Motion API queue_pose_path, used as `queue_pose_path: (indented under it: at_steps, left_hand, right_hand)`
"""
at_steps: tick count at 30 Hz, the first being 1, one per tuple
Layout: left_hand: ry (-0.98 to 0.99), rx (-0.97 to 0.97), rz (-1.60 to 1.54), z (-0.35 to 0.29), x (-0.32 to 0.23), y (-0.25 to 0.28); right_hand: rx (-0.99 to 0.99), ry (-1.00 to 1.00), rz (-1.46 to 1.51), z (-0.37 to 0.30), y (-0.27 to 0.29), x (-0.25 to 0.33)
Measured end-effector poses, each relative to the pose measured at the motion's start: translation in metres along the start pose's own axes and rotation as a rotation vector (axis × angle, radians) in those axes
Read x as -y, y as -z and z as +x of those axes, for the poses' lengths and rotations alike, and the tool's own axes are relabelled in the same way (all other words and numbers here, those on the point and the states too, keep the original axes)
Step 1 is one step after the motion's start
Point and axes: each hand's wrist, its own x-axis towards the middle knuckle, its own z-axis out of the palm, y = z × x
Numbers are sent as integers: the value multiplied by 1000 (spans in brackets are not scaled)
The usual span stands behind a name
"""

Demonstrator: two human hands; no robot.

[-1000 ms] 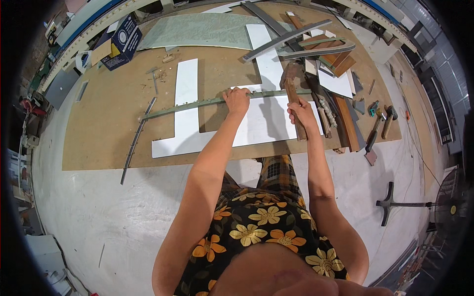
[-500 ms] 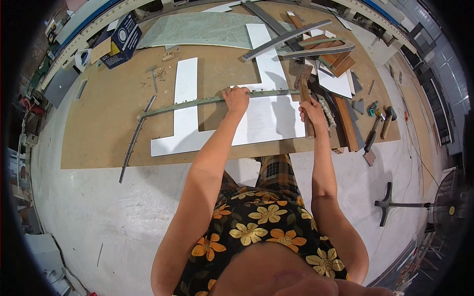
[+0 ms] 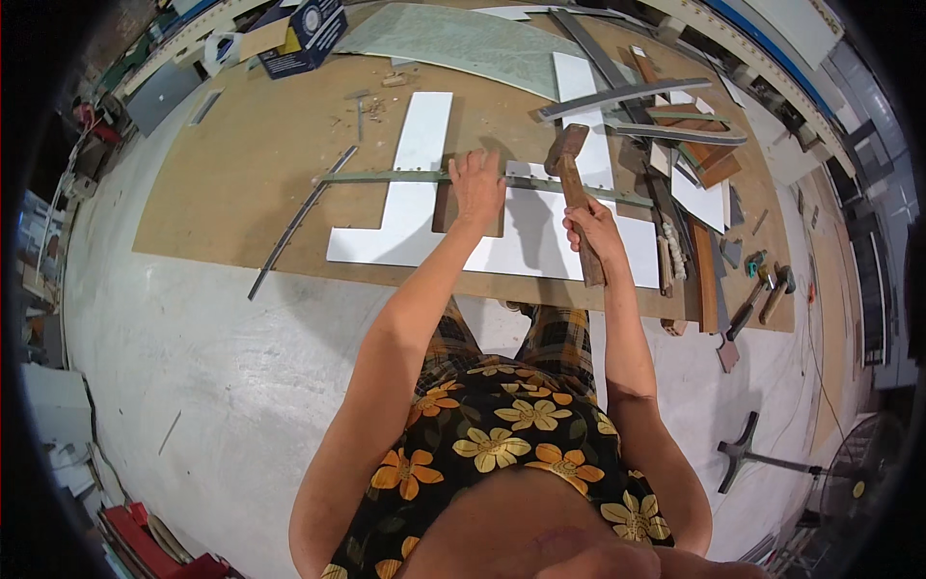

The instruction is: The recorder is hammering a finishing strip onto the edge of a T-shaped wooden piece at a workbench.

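Note:
My right hand (image 3: 596, 232) is wrapped round the wooden handle of a hammer (image 3: 571, 179). The rusty-brown hammer head is raised over the right part of a long thin green strip (image 3: 386, 177). Small nail-like bits stick up along that strip, which lies across a white cut-out panel (image 3: 362, 246) with two upright arms. My left hand (image 3: 477, 191) rests on the strip with its fingers stretched out, near the middle of the panel. A dark narrow strip (image 3: 301, 224) with similar bits lies at an angle by the green strip's left end.
The brown worktable (image 3: 241, 164) also bears a large pale green sheet (image 3: 444, 43), a dark blue box (image 3: 304, 43) and a small hammer (image 3: 360, 111). Offcuts and curved grey pieces (image 3: 627, 95) pile up at the right, with hand tools (image 3: 776, 294) beside them. A fan (image 3: 854, 482) stands at right.
The view has shifted, so the table sits farther right. My left hand's fingers have straightened from a curled hold on the strip. The hammer has come left relative to the panel, closer to my left hand.

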Motion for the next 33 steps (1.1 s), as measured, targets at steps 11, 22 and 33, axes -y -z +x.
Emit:
queue_pose_path:
  at_steps: [11, 22, 33]
  left_hand:
    - [217, 52, 87, -17, 54, 28]
    - [276, -74, 19, -17, 70, 25]
    - [298, -295, -62, -20, 83, 31]
  right_hand:
    - [201, -70, -100, 28, -79, -4]
    - [265, -35, -105, 44, -112, -11]
    - [246, -47, -234, 47, -129, -1]
